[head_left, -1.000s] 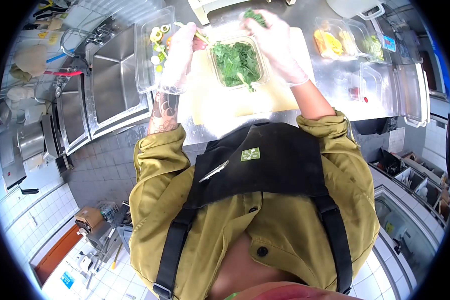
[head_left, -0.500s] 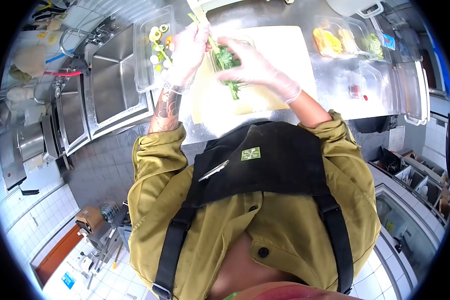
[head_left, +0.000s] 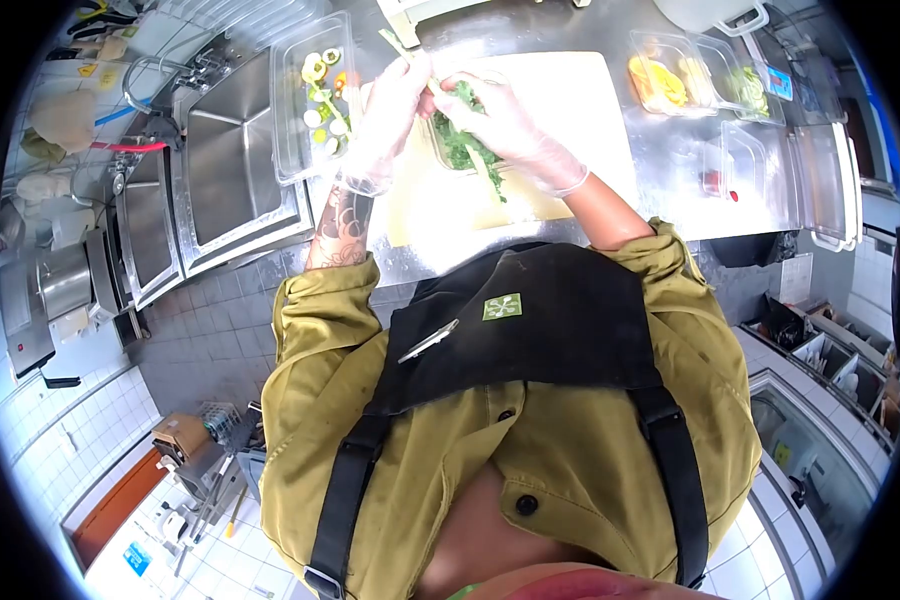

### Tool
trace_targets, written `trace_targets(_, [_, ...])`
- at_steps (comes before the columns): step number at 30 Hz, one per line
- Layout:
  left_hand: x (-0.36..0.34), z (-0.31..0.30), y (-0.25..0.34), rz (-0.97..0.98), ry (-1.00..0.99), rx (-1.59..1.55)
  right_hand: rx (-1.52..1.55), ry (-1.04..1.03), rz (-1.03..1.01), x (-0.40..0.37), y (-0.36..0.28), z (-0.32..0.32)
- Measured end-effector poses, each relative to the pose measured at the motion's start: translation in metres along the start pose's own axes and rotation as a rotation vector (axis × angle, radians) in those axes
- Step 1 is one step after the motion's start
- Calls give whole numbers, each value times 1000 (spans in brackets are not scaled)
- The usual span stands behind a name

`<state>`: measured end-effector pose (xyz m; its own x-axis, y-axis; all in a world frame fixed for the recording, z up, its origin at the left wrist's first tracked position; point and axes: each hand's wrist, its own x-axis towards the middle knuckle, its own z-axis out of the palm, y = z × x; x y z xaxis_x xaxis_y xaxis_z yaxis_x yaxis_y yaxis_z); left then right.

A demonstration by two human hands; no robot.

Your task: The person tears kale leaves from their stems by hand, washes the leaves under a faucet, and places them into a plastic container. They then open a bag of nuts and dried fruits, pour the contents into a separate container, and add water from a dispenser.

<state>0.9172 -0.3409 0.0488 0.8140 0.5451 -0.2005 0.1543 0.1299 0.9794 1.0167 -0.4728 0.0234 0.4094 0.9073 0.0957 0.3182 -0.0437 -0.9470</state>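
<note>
On the bench (head_left: 670, 170), upper centre, greens (head_left: 457, 150) are held above a tub (head_left: 438, 160).
Over the cutting board (head_left: 580, 100), the soft, light leaves are clenched in the right hand (head_left: 505, 120); a thin stem (head_left: 398, 45), best taken low, is pinched in the left hand (head_left: 395, 100).

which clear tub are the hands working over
The tub of leafy greens on the white cutting board, under the left hand and right hand; the other tubs sit off the board.

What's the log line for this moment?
left hand: pinching stem | right hand: gripping greens over tub | tub: on board
</note>
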Motion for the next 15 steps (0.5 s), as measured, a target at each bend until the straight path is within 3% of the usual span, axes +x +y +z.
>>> trace_targets(3, [0,-1,-4,64,168,113,394,-179,135,-3,-7,-8])
trace_targets(6, [2,-1,-5,69,252,74,-26,-42,-59,-9,5,5])
trace_targets(7, [4,0,-6,67,196,77,-109,10,-83,-8,5,9])
trace_targets(10, [7,0,-10,57,79,69,8,105,86,-4,-11,1])
trace_targets(11, [8,0,-12,51,73,51,-144,105,44,-2,-17,-1])
trace_targets(15, [9,2,-15,92,77,-42,-193,151,-120,3,-1,7])
